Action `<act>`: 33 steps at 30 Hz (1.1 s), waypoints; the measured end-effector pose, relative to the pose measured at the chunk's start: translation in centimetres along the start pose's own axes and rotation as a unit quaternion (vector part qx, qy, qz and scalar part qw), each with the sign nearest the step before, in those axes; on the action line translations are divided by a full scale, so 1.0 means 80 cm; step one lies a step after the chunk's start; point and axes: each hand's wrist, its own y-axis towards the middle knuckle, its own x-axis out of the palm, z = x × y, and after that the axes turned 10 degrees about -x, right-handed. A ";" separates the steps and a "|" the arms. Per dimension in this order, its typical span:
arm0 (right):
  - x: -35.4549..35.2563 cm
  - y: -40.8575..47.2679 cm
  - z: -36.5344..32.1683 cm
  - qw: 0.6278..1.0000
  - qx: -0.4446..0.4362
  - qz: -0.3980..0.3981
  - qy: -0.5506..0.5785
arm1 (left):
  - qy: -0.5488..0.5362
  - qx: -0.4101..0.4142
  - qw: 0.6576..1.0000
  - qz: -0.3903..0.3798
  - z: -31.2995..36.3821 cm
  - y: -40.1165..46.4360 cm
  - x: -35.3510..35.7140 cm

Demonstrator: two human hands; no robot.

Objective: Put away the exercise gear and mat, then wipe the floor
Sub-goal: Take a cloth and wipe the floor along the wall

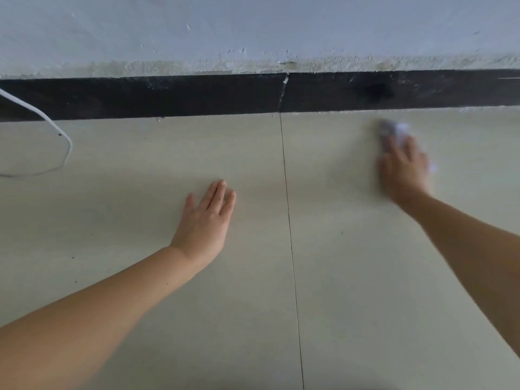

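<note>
My left hand (pixel 206 220) lies flat on the pale tiled floor (pixel 140 277), fingers straight and together, just left of a tile joint. My right hand (pixel 403 168), blurred by motion, presses a white cloth or tissue (pixel 394 130) against the floor near the black skirting. The cloth pokes out beyond the fingertips and a bit shows at the hand's right side. How the fingers lie on it is too blurred to make out. No exercise gear or mat is in view.
A black skirting board (pixel 197 95) runs along the base of a white, chipped wall (pixel 253 29). A white cable (pixel 60 133) loops on the floor at far left. A dark tile joint (pixel 289 220) runs down the middle of the floor.
</note>
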 end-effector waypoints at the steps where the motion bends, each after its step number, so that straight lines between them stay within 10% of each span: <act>1: -0.016 -0.008 0.026 0.989 0.142 0.005 0.030 | 0.003 0.004 1.000 -0.006 0.000 0.002 -0.001; 3: -0.029 -0.015 0.044 0.943 0.328 -0.002 0.062 | 0.010 0.010 1.000 -0.016 -0.001 0.004 -0.002; 5: -0.014 -0.016 0.012 0.941 0.335 -0.006 0.050 | 0.016 0.019 0.999 -0.021 -0.002 0.006 -0.003; 10: 0.049 -0.072 -0.169 0.998 -0.012 -0.058 0.021 | 0.095 0.083 0.991 -0.039 -0.008 0.022 -0.021; 17: 0.062 -0.191 -0.177 0.893 -0.404 -0.185 -0.066 | 0.140 0.077 0.980 -0.122 -0.001 0.023 -0.042; 19: 0.045 -0.190 -0.128 0.926 -0.334 -0.168 -0.061 | 0.149 0.080 0.973 -0.159 -0.006 0.025 -0.049; 22: 0.014 -0.171 -0.043 0.993 0.013 -0.111 0.033 | 0.187 0.096 0.964 -0.164 -0.005 0.028 -0.050; 27: -0.006 -0.134 0.025 0.951 0.296 -0.037 0.087 | 0.211 0.044 0.967 -0.136 0.012 0.025 -0.042; 30: 0.024 -0.148 -0.042 0.974 0.218 -0.026 0.057 | 0.093 -0.056 0.986 -0.126 0.027 0.025 -0.046; 33: 0.066 -0.214 -0.141 0.989 -0.128 -0.067 0.043 | -0.063 -0.203 0.973 -0.094 0.061 0.020 -0.045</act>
